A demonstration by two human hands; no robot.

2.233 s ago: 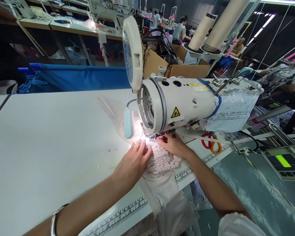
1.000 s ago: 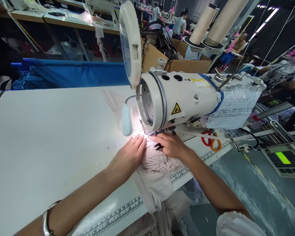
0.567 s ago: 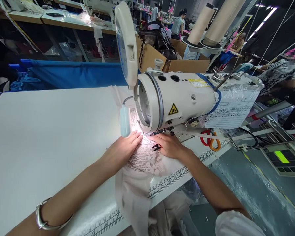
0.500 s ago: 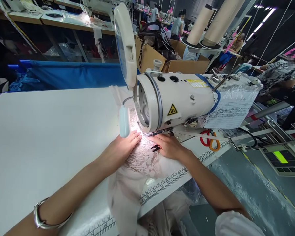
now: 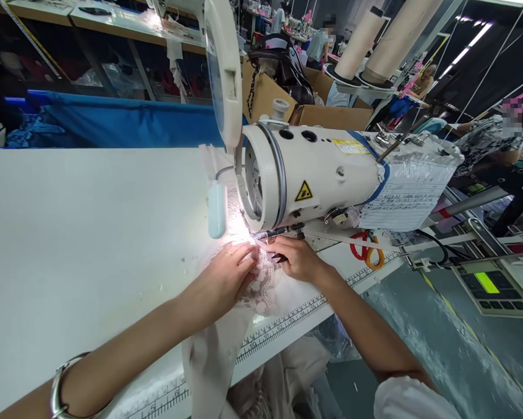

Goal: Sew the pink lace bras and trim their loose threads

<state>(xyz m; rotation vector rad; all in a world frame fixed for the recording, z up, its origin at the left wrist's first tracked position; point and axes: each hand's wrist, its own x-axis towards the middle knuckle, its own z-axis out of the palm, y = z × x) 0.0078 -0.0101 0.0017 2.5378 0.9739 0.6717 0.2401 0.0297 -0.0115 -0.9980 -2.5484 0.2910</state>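
Pale pink lace fabric [image 5: 261, 285] lies under the head of a white sewing machine [image 5: 317, 174], lit brightly near the needle, which I cannot make out. My left hand [image 5: 230, 273] is closed on the lace with bent fingers, left of the needle area. On the other side, my right hand [image 5: 300, 259] has its fingertips at the lace edge and thread snips [image 5: 279, 258] tucked in its grip, dark blades poking out toward the left. The fabric's plain part [image 5: 213, 361] hangs over the table's front edge.
A small lamp [image 5: 217, 210] hangs beside the machine head. Red- and orange-handled scissors [image 5: 374, 256] lie to the right, near the ruler tape [image 5: 283, 329] along the white table [image 5: 91, 233]. Thread cones [image 5: 359, 43] and a cardboard box [image 5: 331, 116] are behind; people sit farther back.
My left hand has gone from lying flat on the lace to bent fingers gathering it, slightly lower. My right hand stays near the needle with the snips, their blades now less exposed.
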